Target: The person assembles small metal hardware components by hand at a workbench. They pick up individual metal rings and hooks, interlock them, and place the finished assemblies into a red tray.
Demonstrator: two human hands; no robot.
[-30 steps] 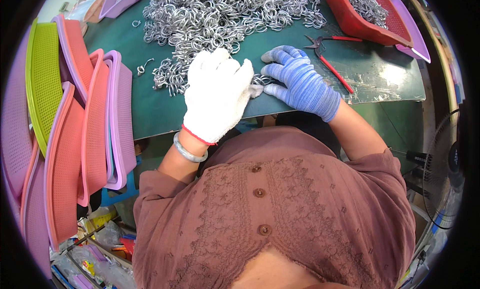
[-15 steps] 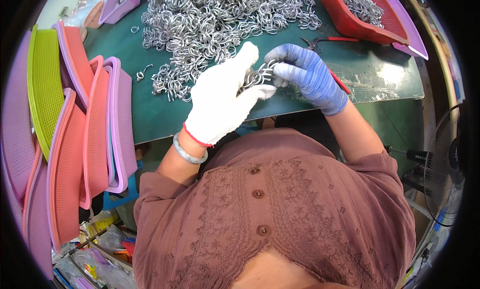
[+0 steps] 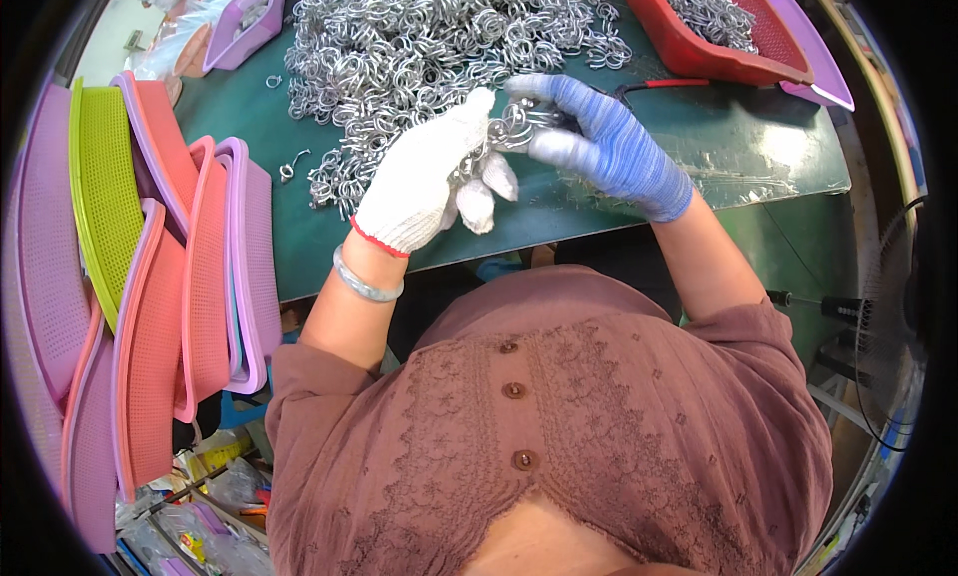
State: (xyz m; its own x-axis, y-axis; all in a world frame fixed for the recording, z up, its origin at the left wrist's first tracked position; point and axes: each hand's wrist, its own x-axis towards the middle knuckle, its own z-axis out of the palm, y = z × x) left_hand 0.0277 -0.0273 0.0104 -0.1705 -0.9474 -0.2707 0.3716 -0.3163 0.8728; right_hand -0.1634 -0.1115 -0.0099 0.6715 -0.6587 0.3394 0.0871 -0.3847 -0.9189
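Note:
My left hand (image 3: 429, 172), in a white knit glove with a red cuff edge, is closed around several silvery metal rings (image 3: 511, 127). Some rings show between its thumb and fingers. From the right, my right hand (image 3: 609, 142) in a blue knit glove reaches to the same rings, its thumb and forefinger closing on one at the edge of the bunch. A large heap of similar metal rings (image 3: 429, 37) spreads over the green table (image 3: 599, 202) just beyond both hands. Partly hidden behind the right hand are red-handled pliers (image 3: 674, 83).
Pink, purple and green plastic baskets (image 3: 108, 197) stand stacked at the left. A red tray (image 3: 699, 62) holding metal pieces sits at the far right, over a purple one. Two loose rings (image 3: 287, 167) lie left of the heap. A fan (image 3: 888, 326) stands at the right.
My left hand has turned, its fingers now curling below the rings. The right hand has shifted slightly left, its fingers spread wider around the rings. The whole view has tilted a little.

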